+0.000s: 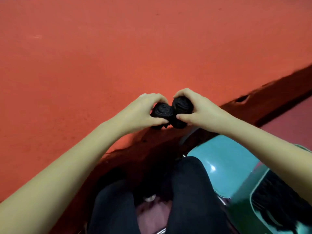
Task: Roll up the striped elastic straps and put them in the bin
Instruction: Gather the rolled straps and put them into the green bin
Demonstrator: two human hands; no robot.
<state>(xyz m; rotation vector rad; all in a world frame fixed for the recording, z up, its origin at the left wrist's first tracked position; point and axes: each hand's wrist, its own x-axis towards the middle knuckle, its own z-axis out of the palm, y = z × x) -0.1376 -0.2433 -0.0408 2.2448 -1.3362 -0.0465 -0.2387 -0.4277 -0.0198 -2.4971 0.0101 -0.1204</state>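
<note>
Red-orange bench (101,48) fills the view from 9 o'clock round to 2 o'clock. Its dark brown edge (270,98) slants from 3 o'clock down toward 7 o'clock.

At the centre of the view, over that edge, 2 hands meet. The left hand (143,112) comes in from 8 o'clock and grips the left roll (163,110), a tight black coil of strap. Its fingers curl over the top of the coil and its thumb presses in from below. The right hand (199,110) comes in from 4 o'clock and grips the right roll (183,104) the same way, fingers arched over it and thumb tucked under.

The 2 rolls touch side by side, with the left roll at 8 o'clock of the right one and a little lower. Their spiral ends face the camera. Both look black, and no stripes can be made out through the blur. Some dark strap also shows beneath the thumbs, but its shape cannot be told.

At 5 o'clock, below the right forearm, stands the teal bin (224,154), its glossy wall catching a highlight. A dark mass (278,200) lies inside its opening, too blurred to identify. At 6 o'clock are the person's dark trousers (189,191), under the bench edge.
</note>
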